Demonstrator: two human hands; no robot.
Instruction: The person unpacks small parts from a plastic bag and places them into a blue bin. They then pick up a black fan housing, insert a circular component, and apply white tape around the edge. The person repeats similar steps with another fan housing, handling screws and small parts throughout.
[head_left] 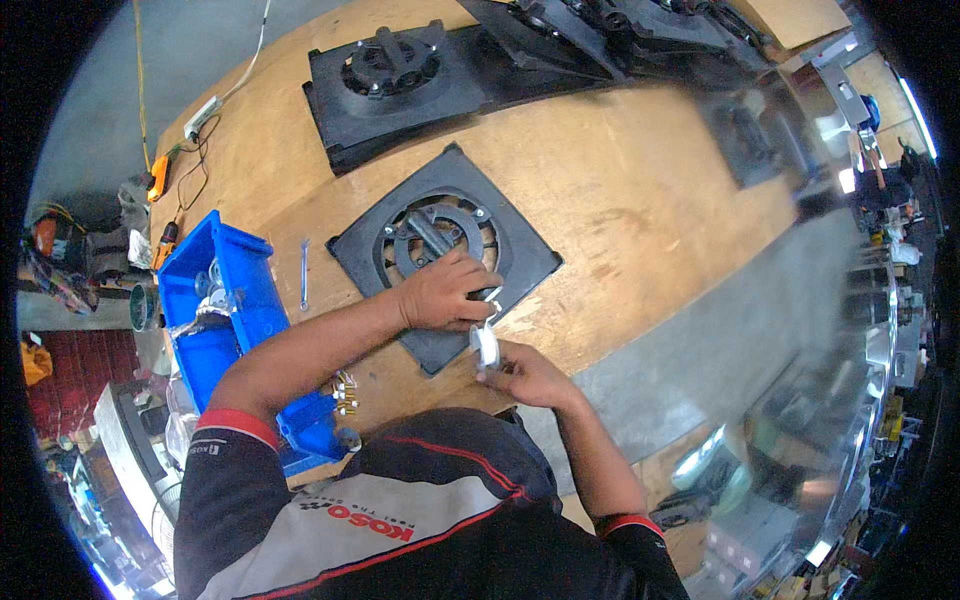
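Note:
On the wooden table lies a square black plastic plate (pixel 515 245) with a round slotted opening and a raised bar across its middle. Over its near edge, my left hand (pixel 450 290) is closed, fingers pinched around something small and dark that they mostly hide. A thin white strip runs from those fingers down to a roll of white tape (pixel 486 346). My right hand (pixel 528 376) grips this roll between thumb and fingers, just off the plate's near right edge. Several small brass-coloured fittings (pixel 346 393) lie by my left forearm.
Blue bins (pixel 258 275) stand at the left, the far one holding small parts. A wrench (pixel 304 273) lies between bin and plate. Behind is another black plate (pixel 345 125), beside more stacked black parts (pixel 560 50). An orange drill (pixel 166 243) and a power strip (pixel 203 117) sit far left.

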